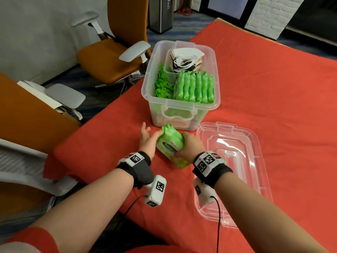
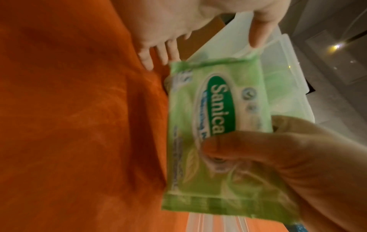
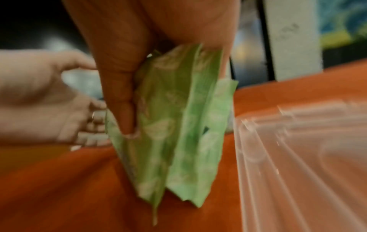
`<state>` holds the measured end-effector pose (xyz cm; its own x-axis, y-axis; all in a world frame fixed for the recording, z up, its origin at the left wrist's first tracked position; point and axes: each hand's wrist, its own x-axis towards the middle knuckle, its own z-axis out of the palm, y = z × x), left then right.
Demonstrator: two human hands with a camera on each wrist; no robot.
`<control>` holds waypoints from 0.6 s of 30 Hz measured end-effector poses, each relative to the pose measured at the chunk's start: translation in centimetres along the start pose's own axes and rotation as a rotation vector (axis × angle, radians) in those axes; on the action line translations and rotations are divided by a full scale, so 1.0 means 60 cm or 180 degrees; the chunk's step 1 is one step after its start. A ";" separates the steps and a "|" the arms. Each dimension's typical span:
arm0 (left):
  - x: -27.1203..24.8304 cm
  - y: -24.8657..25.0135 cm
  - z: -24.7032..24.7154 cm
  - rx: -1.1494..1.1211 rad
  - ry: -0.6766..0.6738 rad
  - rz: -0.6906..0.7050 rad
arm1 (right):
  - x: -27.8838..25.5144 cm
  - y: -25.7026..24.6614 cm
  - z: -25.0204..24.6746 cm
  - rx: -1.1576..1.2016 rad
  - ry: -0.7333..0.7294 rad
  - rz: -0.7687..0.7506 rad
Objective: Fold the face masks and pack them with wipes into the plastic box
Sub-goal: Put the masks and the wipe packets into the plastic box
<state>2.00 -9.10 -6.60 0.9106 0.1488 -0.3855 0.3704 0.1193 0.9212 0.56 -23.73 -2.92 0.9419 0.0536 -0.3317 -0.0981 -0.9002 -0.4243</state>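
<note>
My right hand (image 1: 189, 145) grips a small bundle of green wipes packs (image 1: 169, 145) just above the red cloth, in front of the clear plastic box (image 1: 182, 105). The right wrist view shows its thumb (image 3: 123, 94) pressed on the packs (image 3: 178, 125). My left hand (image 1: 145, 137) is beside the bundle with straight, spread fingers (image 2: 168, 50), its thumb at the pack's top edge (image 2: 208, 125). In the box stand a row of wipes packs (image 1: 195, 88), with folded face masks (image 1: 184, 61) in an inner tray.
The box's clear lid (image 1: 255, 161) lies flat to the right of my hands. Orange office chairs (image 1: 109, 57) stand beyond the table's left edge. Red cloth (image 1: 273, 88) covers the table. A dark bin (image 1: 160, 13) stands on the floor behind.
</note>
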 end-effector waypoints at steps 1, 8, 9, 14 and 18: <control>0.002 0.003 0.000 0.0100 0.0044 0.0100 | 0.001 -0.009 0.003 -0.0485 0.0078 -0.0178; 0.014 -0.015 -0.002 0.1466 0.0319 0.0594 | 0.018 -0.028 0.042 -0.1513 0.0091 -0.0736; 0.015 -0.014 -0.003 0.1576 0.0330 0.0630 | 0.020 -0.023 0.040 -0.1519 0.0066 -0.0724; 0.026 -0.008 0.000 0.1922 0.0305 0.0774 | 0.019 0.001 0.020 -0.1462 -0.0240 -0.0683; 0.027 -0.008 0.002 0.1986 0.0365 0.0909 | 0.019 0.000 0.017 -0.1452 -0.0242 -0.0644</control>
<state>3.33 -9.02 -7.66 0.9757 0.1973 -0.0951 0.1865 -0.5214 0.8327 1.31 -23.21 -4.15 0.8998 0.2627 -0.3484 0.2505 -0.9648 -0.0807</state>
